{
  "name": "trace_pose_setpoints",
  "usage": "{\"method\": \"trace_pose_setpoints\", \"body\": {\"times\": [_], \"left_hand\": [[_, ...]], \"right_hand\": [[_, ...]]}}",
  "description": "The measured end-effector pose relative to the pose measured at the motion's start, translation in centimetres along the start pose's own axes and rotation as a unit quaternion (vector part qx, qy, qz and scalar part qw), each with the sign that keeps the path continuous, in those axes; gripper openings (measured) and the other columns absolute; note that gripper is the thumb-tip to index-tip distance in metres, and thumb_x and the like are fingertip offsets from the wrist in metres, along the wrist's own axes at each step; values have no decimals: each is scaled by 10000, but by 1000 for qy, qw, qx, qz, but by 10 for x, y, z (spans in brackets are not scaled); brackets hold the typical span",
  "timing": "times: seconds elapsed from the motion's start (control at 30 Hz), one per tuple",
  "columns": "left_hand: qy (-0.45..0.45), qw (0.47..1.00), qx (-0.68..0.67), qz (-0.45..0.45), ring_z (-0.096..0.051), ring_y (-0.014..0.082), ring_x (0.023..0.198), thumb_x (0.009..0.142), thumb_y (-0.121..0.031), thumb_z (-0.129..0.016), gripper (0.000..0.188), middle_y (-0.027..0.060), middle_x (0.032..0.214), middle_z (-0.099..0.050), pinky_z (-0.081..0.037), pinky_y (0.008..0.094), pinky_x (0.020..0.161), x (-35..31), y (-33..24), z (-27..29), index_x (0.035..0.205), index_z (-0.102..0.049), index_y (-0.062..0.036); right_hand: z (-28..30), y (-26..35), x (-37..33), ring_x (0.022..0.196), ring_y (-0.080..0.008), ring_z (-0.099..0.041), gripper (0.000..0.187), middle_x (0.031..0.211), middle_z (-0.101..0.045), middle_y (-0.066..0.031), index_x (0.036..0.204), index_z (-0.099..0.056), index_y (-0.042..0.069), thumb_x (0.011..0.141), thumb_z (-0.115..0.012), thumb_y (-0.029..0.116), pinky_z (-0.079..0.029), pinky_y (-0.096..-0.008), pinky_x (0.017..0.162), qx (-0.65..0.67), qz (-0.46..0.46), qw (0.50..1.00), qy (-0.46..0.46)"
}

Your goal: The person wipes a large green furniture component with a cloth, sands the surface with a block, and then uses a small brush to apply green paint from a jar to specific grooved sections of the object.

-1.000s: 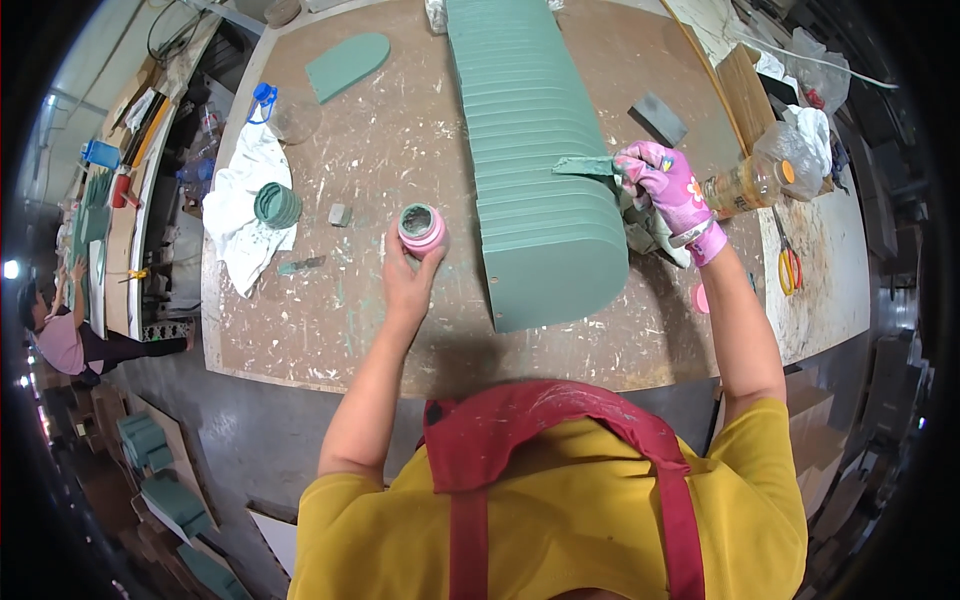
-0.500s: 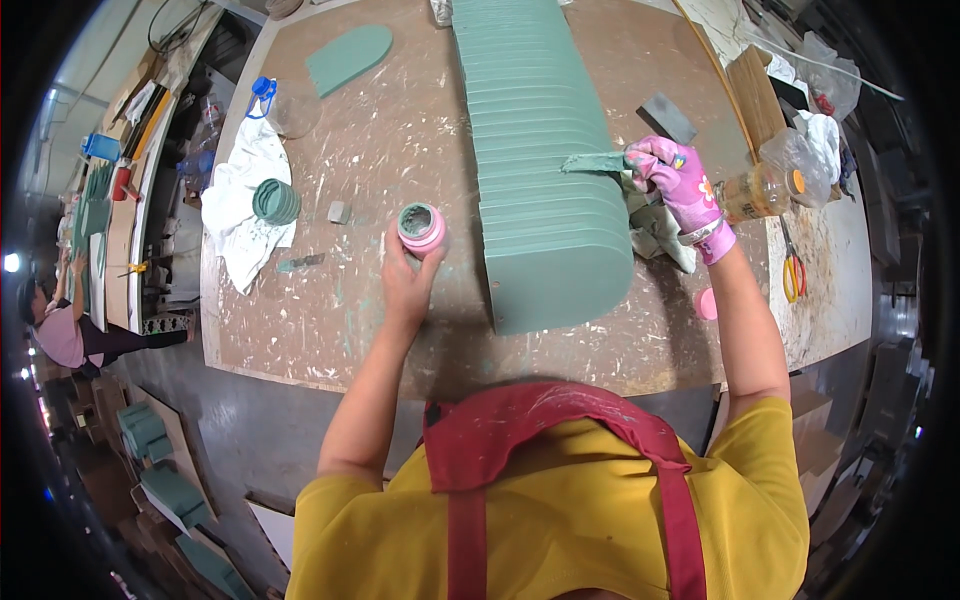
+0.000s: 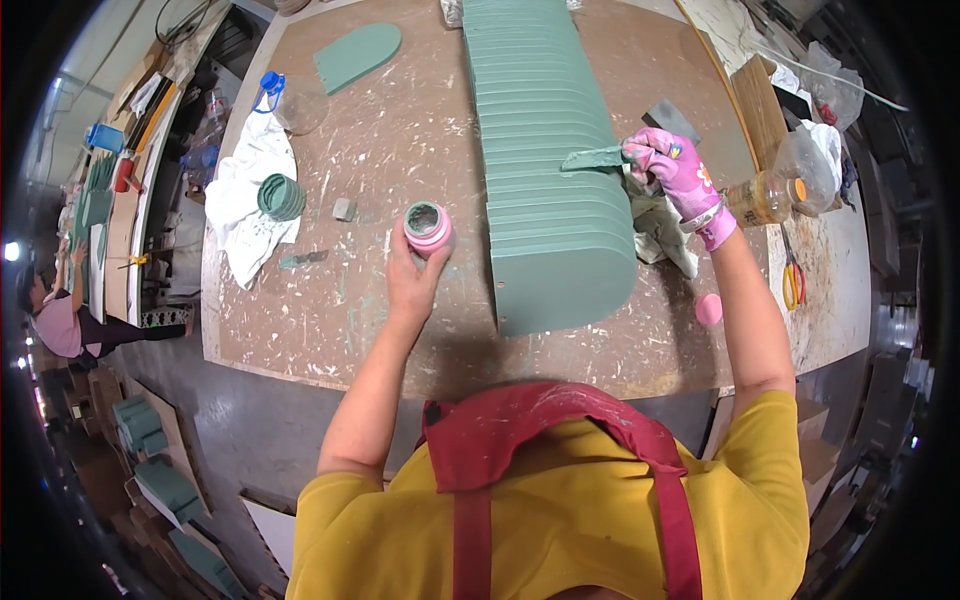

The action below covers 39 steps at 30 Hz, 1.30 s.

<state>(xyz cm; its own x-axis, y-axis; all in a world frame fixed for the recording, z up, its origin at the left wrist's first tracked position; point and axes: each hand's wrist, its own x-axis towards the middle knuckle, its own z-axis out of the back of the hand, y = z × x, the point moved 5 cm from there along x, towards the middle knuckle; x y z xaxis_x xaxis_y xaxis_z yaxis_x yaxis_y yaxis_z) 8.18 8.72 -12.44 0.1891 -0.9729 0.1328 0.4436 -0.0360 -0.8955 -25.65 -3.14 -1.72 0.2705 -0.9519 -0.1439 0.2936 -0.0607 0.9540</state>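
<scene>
**Two hands, one jar, one putty knife**

Two hands in view. Left hand (image 3: 412,280) bare, fingers wrapped round small pink jar (image 3: 428,228), jar resting on brown worktable (image 3: 330,330) just left of green board stack; jar open, green filler inside. Right hand (image 3: 675,170) in pink glove, clenched on handle of putty knife (image 3: 596,158), green-smeared blade lying flat on stack of green boards (image 3: 550,150). Handle mostly hidden inside glove. Stack top cut off by upper edge; exact board count hard to tell, too many overlapping edges. One loose green board (image 3: 357,53) far left at table top. One white rag (image 3: 245,195) with one green lid (image 3: 281,196) on it. One crumpled rag (image 3: 665,225) under right wrist, partly hidden. One pink lid (image 3: 708,308) near right forearm. One plastic bottle (image 3: 765,195) just right of glove. One pair of orange scissors (image 3: 792,282) near right table edge. Small grey block (image 3: 343,208), kind unclear. Second person (image 3: 60,320) far left, tiny, mostly cut off. Versus earlier: right hand and knife shifted slightly up the stack; left hand and jar unchanged.
</scene>
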Motion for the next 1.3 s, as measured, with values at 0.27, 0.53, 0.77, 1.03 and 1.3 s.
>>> {"method": "trace_pose_setpoints", "body": {"times": [0.27,0.53,0.77,1.03,1.3], "left_hand": [[0,1000,10,-3,-550,316,1130,780,-178,-739,716,210,1212,-550,-419,379,962,1,-7,0,1348,-355,27],[4,1000,-6,-12,-553,292,1126,797,-165,-723,694,197,1208,-549,-418,370,962,1,-6,0,1351,-352,26],[-1,999,-21,-25,-547,278,1131,812,-132,-703,650,188,1211,-548,-415,367,966,0,-14,2,1342,-365,35],[8,1000,-19,-13,-544,298,1134,811,-114,-698,627,204,1208,-545,-419,374,962,1,-15,0,1329,-379,37],[2,1000,-23,-11,-546,309,1124,809,-134,-706,639,208,1202,-541,-419,381,956,0,-11,1,1329,-375,33]], "right_hand": [[-1,6,9,618,-40,-509,157,735,-574,24,938,-636,26,881,-584,162,-397,-189,535,-21,9,999,27],[-5,7,8,605,-33,-473,175,705,-537,51,926,-634,48,879,-619,216,-356,-184,532,10,-29,999,43],[6,14,7,609,-33,-459,171,698,-529,52,915,-635,39,879,-627,206,-358,-196,541,-31,-20,998,48],[-12,15,21,647,-47,-492,153,741,-556,36,932,-635,23,856,-564,136,-388,-194,570,-37,5,994,102],[-15,34,21,645,-45,-492,153,731,-558,27,920,-629,16,848,-550,127,-387,-195,572,-103,-11,987,122]]}}
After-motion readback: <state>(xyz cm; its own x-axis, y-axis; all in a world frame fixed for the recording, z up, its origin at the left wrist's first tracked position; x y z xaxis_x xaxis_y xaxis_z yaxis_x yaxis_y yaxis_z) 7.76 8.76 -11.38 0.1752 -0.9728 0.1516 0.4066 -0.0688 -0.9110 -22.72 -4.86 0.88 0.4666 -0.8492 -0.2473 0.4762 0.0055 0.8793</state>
